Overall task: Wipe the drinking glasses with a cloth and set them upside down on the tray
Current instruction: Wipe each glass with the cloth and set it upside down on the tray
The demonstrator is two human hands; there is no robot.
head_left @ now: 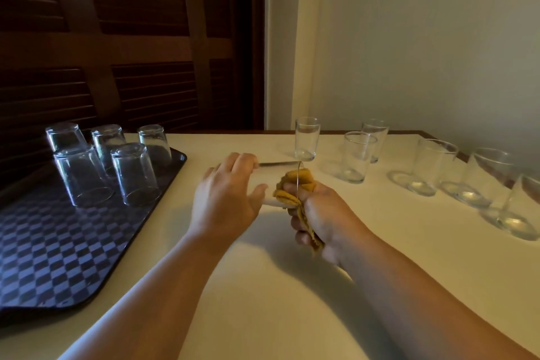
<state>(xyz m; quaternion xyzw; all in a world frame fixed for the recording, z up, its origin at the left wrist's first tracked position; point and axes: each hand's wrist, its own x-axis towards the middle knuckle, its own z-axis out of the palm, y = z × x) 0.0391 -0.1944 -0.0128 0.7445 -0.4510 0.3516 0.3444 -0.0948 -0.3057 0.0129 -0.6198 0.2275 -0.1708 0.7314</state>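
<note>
A: Head view, how far along?
B: 5 upside-down glasses (pixel 134 175) on the checkered tray (pixel 58 257), 6 upright glasses (pixel 358 156) waiting on the bench (pixel 263 301), right side. Under half done, I'd say.
A: Hands?
B: Left hand (pixel 228 199) curls round a glass on its side (pixel 277 174) above mid-bench. Right hand (pixel 318 219) fists the yellow cloth (pixel 295 184), stuffed into its mouth.
A: Anything unclear?
B: Held glass barely visible, only the rim shows. Rightmost glass is cut by the frame edge, maybe more beyond.

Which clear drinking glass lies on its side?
The glass in the left hand, yellow cloth in its mouth; all others stand on checkered tray or table.
</note>
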